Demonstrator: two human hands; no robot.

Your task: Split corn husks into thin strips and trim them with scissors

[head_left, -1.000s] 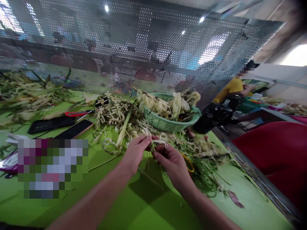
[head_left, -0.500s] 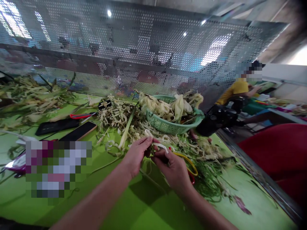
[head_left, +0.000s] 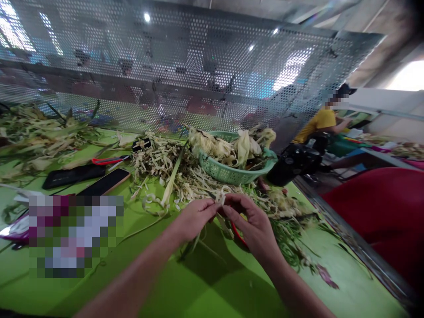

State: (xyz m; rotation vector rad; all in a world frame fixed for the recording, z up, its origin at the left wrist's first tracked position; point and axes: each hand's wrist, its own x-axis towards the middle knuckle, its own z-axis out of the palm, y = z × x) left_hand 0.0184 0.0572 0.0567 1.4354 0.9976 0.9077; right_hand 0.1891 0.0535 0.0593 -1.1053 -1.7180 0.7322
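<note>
— Across the bright green table point(head_left: 205, 287), what fills the room?
— Behind it stands a perforated metal screen point(head_left: 198, 75), with ceiling lights glinting through the holes. At far right a person in a yellow shirt point(head_left: 318, 121) sits at another table, and a red surface point(head_left: 380, 216) lies beyond the metal edge.

— Any containers?
— One green mesh basket point(head_left: 232, 173), heaped with pale husks, near the screen.

— And around it?
— Pale shredded strips point(head_left: 165, 163) are piled left of the basket, and a heap of leaves point(head_left: 36, 137) lies at far left. Two dark phones point(head_left: 86, 179) lie side by side, red-handled scissors point(head_left: 107, 160) just behind them. A black bag point(head_left: 294, 162) sits right of the basket.

— The hands?
— Left hand point(head_left: 194, 218) and right hand point(head_left: 255, 227) meet in front of the basket, fingers point(head_left: 212, 208) pinched from both sides on a small pale strip point(head_left: 221, 199), held just above the table. A red loop under the right hand is mostly hidden.
</note>
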